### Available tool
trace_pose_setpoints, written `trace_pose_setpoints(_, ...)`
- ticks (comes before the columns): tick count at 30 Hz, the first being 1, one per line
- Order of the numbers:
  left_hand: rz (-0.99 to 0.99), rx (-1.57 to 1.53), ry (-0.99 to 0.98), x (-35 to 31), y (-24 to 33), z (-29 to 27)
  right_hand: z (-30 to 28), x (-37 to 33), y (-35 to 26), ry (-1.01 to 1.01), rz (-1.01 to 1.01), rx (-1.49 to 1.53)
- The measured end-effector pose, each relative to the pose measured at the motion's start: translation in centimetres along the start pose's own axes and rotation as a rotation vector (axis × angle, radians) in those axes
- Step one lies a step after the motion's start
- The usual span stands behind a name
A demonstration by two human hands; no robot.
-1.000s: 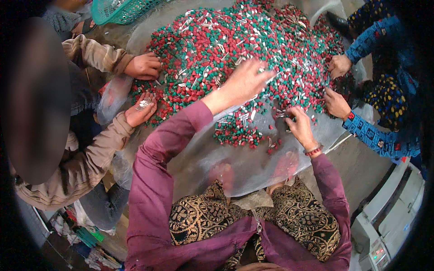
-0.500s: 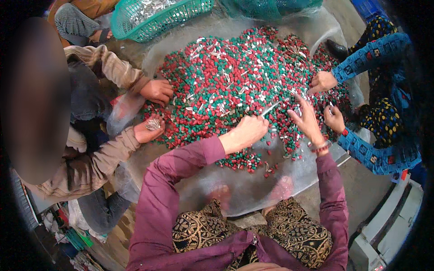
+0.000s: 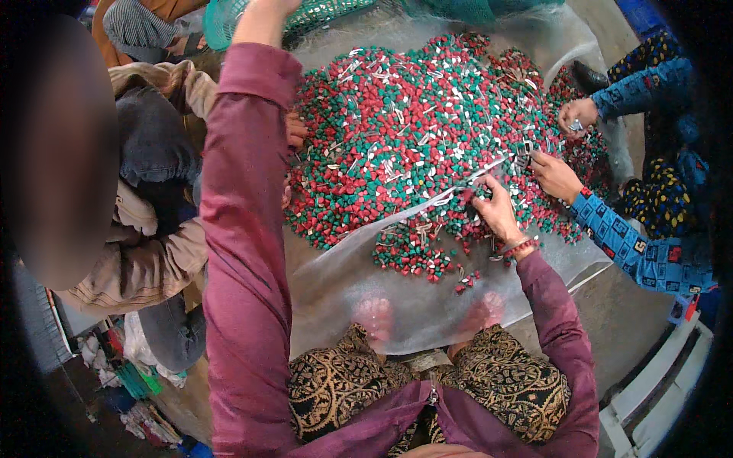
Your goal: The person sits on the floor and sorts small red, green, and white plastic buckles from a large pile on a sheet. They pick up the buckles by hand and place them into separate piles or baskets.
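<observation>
1. The left hand (image 3: 272,5) was cut off by the view's upper edge near the green basket (image 3: 217,29); its opening and contents could not be told. Anything loosely held might have dropped.
2. The right hand (image 3: 500,212), half curled, was at the pile of red and green pieces (image 3: 382,122); whether it pinched any was unclear. A co-worker's hand (image 3: 557,179) nearby might have bumped it.
3. Tugging the plastic sheet (image 3: 332,309) might have scattered pieces.

Left hand (image 3: 272,6) cut off at top edge, fingers out of frame. Green basket (image 3: 217,27) cropped there too. Purple sleeve (image 3: 246,198) hides most of the left-side co-worker's hands (image 3: 295,130). Right hand (image 3: 498,209): anything at the fingertips is too small to tell.
</observation>
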State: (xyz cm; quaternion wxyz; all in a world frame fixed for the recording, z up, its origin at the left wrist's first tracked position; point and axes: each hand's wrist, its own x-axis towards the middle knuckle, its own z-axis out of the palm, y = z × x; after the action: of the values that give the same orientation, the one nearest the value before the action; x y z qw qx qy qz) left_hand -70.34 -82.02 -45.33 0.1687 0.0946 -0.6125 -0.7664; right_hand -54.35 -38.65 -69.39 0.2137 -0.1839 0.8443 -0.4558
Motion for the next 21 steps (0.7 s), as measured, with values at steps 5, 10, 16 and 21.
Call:
trace_pose_setpoints(5,-0.024,0.835,-0.206,-8.0,-5.3,2.6,-3.1,-2.6,-7.2,-0.177,0.208,0.510)
trace_pose_setpoints(10,0.287,1.135,-1.070,-22.3,-16.9,8.5,-5.8,-3.2,-6.7,-0.161,0.238,0.577)
trace_pose_setpoints(16,0.663,1.151,-1.507,-36.7,-21.6,7.0,-7.7,-0.6,-3.6,0.094,0.057,-0.022)
trace_pose_setpoints(21,0.610,1.114,-1.446,-35.1,-22.6,2.8,-5.3,-0.8,-5.9,-0.072,0.017,-0.160)
